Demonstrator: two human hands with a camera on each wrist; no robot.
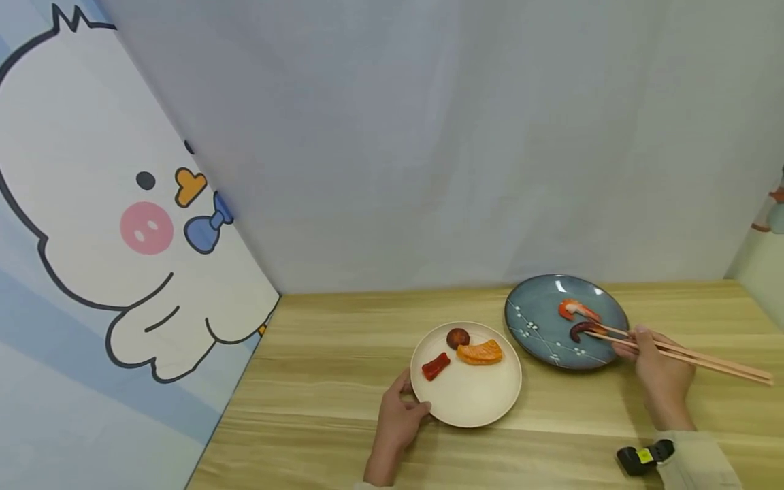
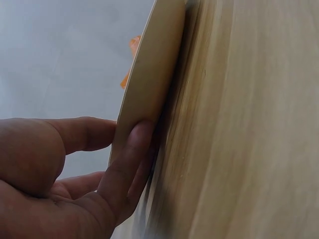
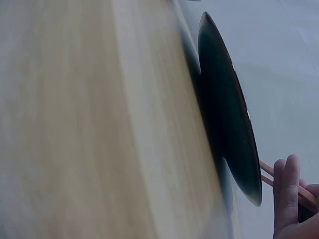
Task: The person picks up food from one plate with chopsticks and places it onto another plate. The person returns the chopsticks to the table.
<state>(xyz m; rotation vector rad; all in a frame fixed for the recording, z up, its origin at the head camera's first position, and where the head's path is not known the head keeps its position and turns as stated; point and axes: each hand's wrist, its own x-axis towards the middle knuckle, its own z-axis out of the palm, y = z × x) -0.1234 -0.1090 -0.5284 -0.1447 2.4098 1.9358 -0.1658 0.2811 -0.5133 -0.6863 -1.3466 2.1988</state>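
Observation:
My left hand (image 1: 398,415) holds the left rim of a cream plate (image 1: 471,405), thumb at the edge and fingers underneath in the left wrist view. On it lie a dark red piece (image 1: 435,366), a round brown piece (image 1: 458,338) and an orange slice (image 1: 480,352), all food-like. My right hand (image 1: 664,371) holds a pair of wooden chopsticks (image 1: 723,361) over a blue plate (image 1: 539,340). Their tips are at a curled dark red food piece (image 1: 584,331); I cannot tell whether they pinch it. Just behind it lies an orange-and-white shrimp (image 1: 578,309).
Both plates stand on a wood-grain table (image 1: 318,381), the blue one farther back and to the right. A grey cloth backdrop (image 1: 429,150) rises behind the table. At left is a panel with a cartoon duck (image 1: 79,170).

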